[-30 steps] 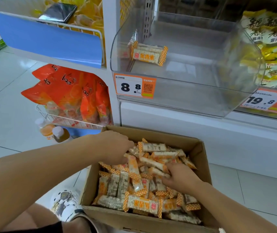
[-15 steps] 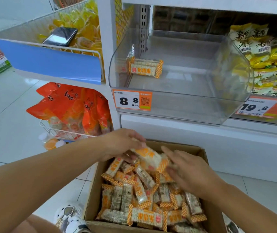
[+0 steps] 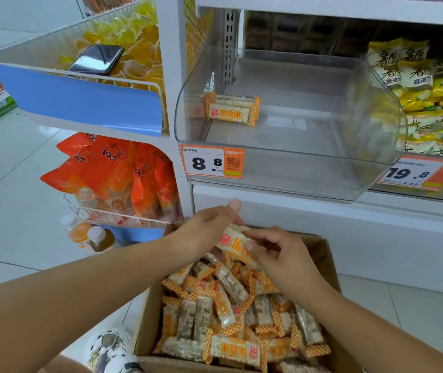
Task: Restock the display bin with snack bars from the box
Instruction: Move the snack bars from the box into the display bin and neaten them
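A snack bar (image 3: 232, 242), crinkly clear wrap with orange checked ends, is held above the far end of the box (image 3: 325, 254). The left hand (image 3: 207, 230) pinches it from the left with thumb and curled fingers; the right hand (image 3: 282, 258) grips its right end, fingers curled round the wrapper. Below, the brown cardboard box stands open on the floor, heaped with loose bars (image 3: 231, 313) lying every way up to its walls. Above and beyond it the bin (image 3: 295, 168), clear plastic with a rounded front lip, is open at the top; one bar (image 3: 231, 110) lies flat at its back left, the remaining floor bare. An orange price tag (image 3: 212, 162) sits on the bin's front left. Left of the box, orange bags (image 3: 112, 173) fill a white wire basket (image 3: 112, 215), with bottles (image 3: 91, 236) beneath. A phone (image 3: 96, 59) lies in the upper left basket.
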